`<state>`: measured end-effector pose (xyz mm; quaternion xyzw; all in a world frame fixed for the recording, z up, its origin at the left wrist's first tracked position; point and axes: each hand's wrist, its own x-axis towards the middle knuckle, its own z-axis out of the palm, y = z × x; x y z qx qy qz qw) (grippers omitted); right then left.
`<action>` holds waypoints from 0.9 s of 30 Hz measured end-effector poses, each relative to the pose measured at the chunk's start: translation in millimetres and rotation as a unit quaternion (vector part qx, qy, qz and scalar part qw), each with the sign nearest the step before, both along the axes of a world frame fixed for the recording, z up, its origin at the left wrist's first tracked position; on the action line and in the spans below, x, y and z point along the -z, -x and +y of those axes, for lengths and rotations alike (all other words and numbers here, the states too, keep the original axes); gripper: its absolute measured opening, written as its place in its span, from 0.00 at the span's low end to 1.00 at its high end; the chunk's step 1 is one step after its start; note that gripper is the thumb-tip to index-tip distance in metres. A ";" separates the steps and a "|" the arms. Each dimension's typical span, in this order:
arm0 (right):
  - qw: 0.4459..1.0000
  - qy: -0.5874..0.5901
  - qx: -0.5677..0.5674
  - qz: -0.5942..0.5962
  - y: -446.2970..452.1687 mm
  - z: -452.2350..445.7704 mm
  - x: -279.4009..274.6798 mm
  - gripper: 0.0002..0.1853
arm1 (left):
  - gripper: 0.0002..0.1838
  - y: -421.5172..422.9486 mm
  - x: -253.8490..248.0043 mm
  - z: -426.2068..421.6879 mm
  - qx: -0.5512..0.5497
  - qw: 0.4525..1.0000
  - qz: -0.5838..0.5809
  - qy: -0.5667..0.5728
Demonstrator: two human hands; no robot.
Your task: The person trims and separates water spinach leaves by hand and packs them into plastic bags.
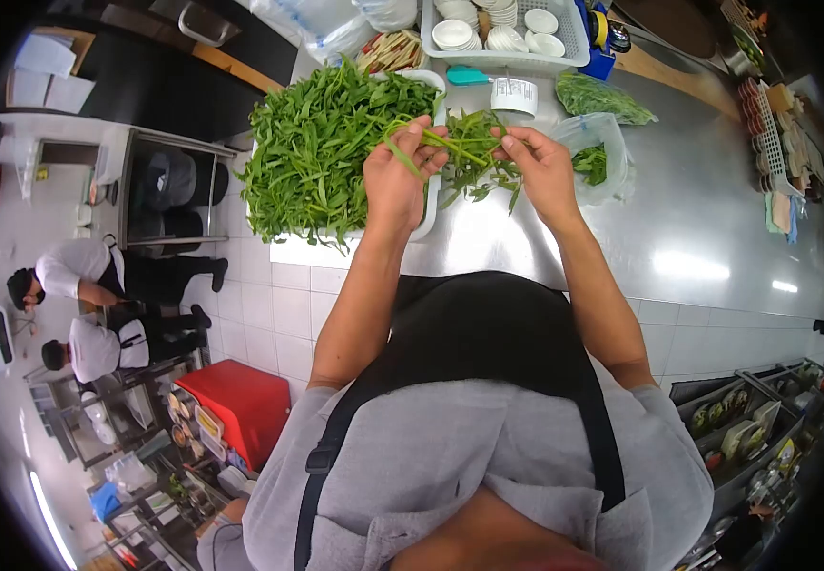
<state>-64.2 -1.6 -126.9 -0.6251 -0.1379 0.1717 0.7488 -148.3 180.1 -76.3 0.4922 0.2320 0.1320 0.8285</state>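
Note:
Green stems with long narrow leaves, which look like water spinach point(472, 150), stretch between my two hands above the steel counter. My left hand point(399, 176) pinches the stem ends, with one leaf hanging by its palm. On the other side, the fingertips and thumb of my right hand point(539, 169) are closed on the same stems. Leaves droop below and between the hands. Just left is a white tub point(430, 217) heaped with the same leafy greens point(322, 152). Close to my right hand lies a clear plastic bag point(612, 181) with some greens inside.
A white basket point(507, 63) of small white bowls stands at the back. Before it are a white labelled container point(514, 96) and a teal-handled tool point(469, 75). Another bag of greens point(604, 99) lies behind the clear one. Two people point(79, 276) stand at the far left, near a red box point(241, 409).

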 end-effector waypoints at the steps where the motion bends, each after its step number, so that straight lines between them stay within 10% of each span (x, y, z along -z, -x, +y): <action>1: 1.000 0.008 0.006 0.002 -3.0 -2.9 8.3 0.14 | 0.20 -2.0 2.4 0.5 0.003 1.000 -0.003 -0.001; 7: 0.873 0.400 -0.031 -0.278 -17.7 -24.2 46.8 0.15 | 0.20 -10.5 9.3 -0.4 0.002 0.999 -0.023 -0.033; 13: 0.992 0.041 -0.080 -0.087 -3.0 -11.7 -0.7 0.17 | 0.18 -7.5 3.8 -10.8 -0.009 0.997 -0.014 -0.074; 27: 0.993 -0.018 -0.115 0.020 -2.2 -15.3 14.6 0.09 | 0.12 -6.6 21.4 -22.4 0.119 0.984 0.039 -0.126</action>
